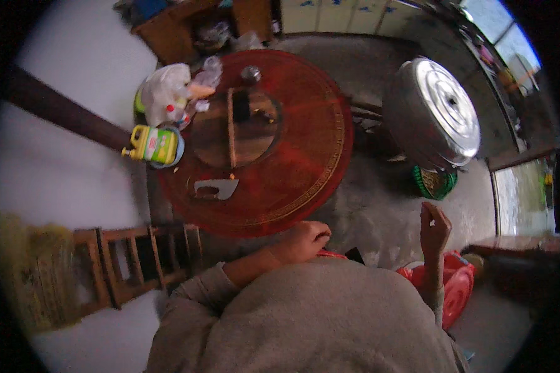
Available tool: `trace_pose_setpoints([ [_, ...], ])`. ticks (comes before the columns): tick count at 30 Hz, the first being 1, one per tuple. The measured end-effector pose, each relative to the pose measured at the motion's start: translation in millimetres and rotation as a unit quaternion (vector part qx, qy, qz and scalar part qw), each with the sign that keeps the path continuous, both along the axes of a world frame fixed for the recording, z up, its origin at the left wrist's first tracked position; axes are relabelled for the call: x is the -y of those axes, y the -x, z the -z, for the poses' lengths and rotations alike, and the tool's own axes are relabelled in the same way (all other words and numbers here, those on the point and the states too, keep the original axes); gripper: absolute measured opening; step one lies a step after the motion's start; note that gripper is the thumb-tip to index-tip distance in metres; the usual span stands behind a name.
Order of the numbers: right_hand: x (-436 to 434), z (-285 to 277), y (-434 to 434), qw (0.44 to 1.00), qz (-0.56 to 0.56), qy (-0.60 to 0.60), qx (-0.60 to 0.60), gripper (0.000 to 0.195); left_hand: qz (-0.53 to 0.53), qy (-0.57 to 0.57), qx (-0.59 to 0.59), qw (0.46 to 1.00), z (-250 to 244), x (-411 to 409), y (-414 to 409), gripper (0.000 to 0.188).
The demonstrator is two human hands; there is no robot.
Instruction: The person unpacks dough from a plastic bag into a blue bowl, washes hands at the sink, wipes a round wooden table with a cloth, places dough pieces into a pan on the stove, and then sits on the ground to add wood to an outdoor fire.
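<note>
My left hand [303,241] is bent in front of my belly with its fingers curled. It is beside the near rim of a round red table [284,196]. A red edge [332,254] shows just under this hand; whether the hand touches it I cannot tell. Raised at the right is my right hand [435,228], thumb and fingertips drawn together with nothing visible in them. Beyond it stands a green woven basket [435,183], below a large metal pot with a shiny ringed lid [448,105]. A red plastic seat or stool [457,291] lies beside my right forearm.
On the table are a flat grey tool with a dark slot [221,189], a yellow jug [154,144], plastic bags [165,91], a small metal container [251,73] and a wooden bar [232,128]. A wooden chair [130,261] stands at the left. Pale cabinets [333,16] line the back.
</note>
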State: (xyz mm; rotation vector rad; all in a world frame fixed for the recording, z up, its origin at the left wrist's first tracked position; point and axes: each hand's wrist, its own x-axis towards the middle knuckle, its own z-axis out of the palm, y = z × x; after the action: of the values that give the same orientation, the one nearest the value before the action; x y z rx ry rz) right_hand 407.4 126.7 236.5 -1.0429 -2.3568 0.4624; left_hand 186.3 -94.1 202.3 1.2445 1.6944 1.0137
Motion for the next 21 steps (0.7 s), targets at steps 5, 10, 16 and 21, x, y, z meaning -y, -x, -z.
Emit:
trace_pose_setpoints([
  [5, -31, 40, 61, 0.992, -0.114, 0.055, 0.002, 0.012, -0.050, 0.108, -0.065, 0.991, 57, 28, 20, 0.021],
  [10, -45, 101, 123, 0.965, -0.198, 0.118, 0.127, 0.015, -0.152, 0.203, -0.038, 0.967, 102, 77, 51, 0.020],
  [16, -24, 175, 220, 0.929, -0.230, 0.286, 0.056, 0.014, -0.221, 0.205, -0.082, 0.950, 131, 115, 91, 0.020],
  [21, -18, 228, 339, 0.925, -0.245, 0.269, 0.108, 0.022, -0.235, 0.234, -0.040, 0.943, 120, 112, 115, 0.020],
])
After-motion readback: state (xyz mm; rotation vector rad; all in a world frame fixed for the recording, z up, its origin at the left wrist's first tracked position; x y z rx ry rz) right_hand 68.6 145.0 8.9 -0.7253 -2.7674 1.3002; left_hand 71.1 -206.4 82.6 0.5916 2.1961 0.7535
